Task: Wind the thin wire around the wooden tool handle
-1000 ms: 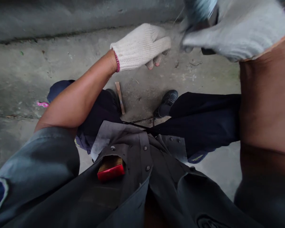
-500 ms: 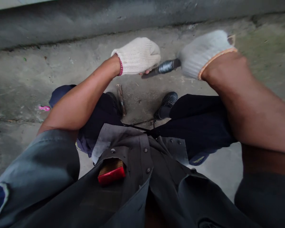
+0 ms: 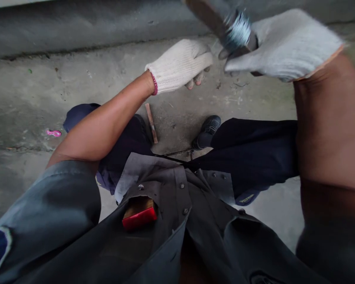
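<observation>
Since a moment ago my right hand [image 3: 281, 45] has swung up from low near the floor, lifting the tool [image 3: 221, 23] toward the far wall [image 3: 91, 27]. That hand is wrapped tight round the tool's tape-bound handle, head blurred at the top edge. My left hand [image 3: 180, 65], gloved too, is curled loosely just left of it, fingertips down over the concrete floor [image 3: 32, 90], holding nothing I can make out. A small wooden stick [image 3: 151, 122] lies on the floor between my shoes [image 3: 207, 130].
</observation>
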### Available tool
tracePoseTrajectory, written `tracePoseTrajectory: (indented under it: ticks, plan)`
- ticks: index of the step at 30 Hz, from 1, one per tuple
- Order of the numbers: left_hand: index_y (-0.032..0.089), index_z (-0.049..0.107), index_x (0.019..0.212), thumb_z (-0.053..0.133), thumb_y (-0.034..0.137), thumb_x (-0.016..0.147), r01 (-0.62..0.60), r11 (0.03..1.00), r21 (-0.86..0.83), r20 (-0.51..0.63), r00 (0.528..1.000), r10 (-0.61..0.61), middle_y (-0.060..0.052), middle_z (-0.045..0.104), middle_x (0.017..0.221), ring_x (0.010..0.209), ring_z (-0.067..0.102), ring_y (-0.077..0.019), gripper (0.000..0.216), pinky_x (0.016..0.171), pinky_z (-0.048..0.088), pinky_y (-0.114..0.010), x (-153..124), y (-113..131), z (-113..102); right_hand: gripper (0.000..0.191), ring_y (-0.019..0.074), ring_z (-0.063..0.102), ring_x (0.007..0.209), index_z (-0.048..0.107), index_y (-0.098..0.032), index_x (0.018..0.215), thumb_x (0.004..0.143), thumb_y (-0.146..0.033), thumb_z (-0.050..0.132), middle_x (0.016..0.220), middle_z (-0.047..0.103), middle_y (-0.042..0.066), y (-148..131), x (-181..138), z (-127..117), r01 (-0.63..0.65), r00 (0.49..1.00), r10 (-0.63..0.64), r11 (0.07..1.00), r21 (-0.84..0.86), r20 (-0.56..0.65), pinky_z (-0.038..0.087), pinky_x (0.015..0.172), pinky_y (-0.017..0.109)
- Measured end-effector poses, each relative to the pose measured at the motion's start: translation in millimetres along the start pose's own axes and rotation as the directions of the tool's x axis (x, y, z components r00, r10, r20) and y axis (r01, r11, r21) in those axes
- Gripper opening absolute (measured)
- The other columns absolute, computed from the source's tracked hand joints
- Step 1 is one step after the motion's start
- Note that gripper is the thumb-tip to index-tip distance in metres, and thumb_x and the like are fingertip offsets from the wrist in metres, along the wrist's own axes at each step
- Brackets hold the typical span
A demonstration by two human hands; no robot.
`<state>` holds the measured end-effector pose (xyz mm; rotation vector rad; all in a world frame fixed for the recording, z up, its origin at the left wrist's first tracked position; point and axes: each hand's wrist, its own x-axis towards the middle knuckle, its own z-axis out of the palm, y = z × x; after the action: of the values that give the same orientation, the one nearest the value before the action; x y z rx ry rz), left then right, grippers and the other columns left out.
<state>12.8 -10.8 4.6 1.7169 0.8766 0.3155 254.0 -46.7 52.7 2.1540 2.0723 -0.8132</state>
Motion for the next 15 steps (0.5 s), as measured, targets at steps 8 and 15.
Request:
tracePoseTrajectory:
  ticks: [8, 15]
  plan:
    - [0.024, 0.07, 0.089, 0.054, 0.034, 0.108, -0.029, 0.986, 0.165, 0.071, 0.997, 0.017, -0.008, 0.08, 0.089, 0.065, 0.066, -0.0144, 0.028, 0.063, 0.049, -0.03, -7, 3, 1, 0.048, 0.051, 0.077, 0.119, 0.079, -0.002, 0.125, 0.1, -0.035, 0.055, 0.117, 0.076, 0.036, -18, 23, 12, -0.172, 0.953, 0.069, 0.924, -0.342, -0.293, 0.054, 0.088, 0.049]
    - [0.022, 0.081, 0.092, 0.055, 0.032, 0.107, 0.003, 0.903, 0.43, 0.021, 1.0, -0.013, -0.005, 0.075, 0.073, 0.067, 0.056, -0.0158, 0.032, 0.074, 0.044, -0.035, -3, -1, 0, 0.043, 0.0479, 0.074, 0.129, 0.077, -0.004, 0.134, 0.1, -0.015, 0.053, 0.121, 0.075, 0.034, -33, 20, 30, -0.11, 0.983, 0.176, 0.789, -0.604, 0.051, 0.057, 0.1, 0.061]
